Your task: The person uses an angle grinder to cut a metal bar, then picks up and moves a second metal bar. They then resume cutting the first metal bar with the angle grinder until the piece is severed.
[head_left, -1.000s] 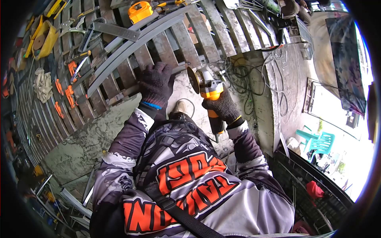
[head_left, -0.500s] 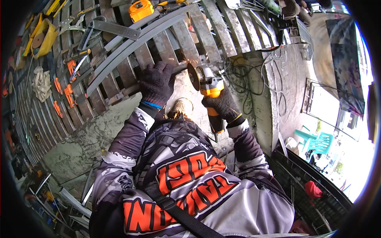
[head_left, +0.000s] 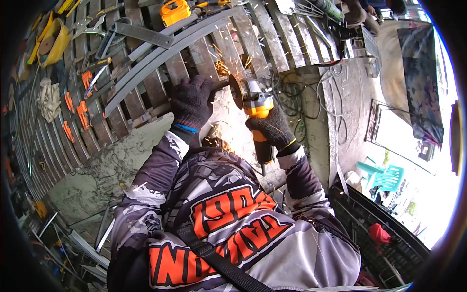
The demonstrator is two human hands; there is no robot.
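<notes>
My right hand (head_left: 275, 128), in a dark knit glove, is closed around the body of a yellow and black angle grinder (head_left: 258, 106). Its disc (head_left: 236, 91) meets the end of a metal bar (head_left: 221, 84) at the edge of the slatted metal bench (head_left: 200, 54). Orange sparks (head_left: 222, 68) fly up over the slats, and more glow low, near my clothing. My left hand (head_left: 191, 103), gloved too, is closed over the bar just left of the disc. Its fingertips are partly hidden.
Long grey metal strips (head_left: 160, 57), a square (head_left: 143, 36), a yellow tape measure (head_left: 174, 12) and orange clamps (head_left: 82, 115) lie on the bench. Black cables (head_left: 311, 97) coil on the floor at right. A green plastic chair (head_left: 386, 177) stands farther right. Another person is partly visible at top right.
The spray of sparks has grown and spreads farther over the slats. Both hands and the grinder stay in nearly the same place; the view has shifted slightly.
</notes>
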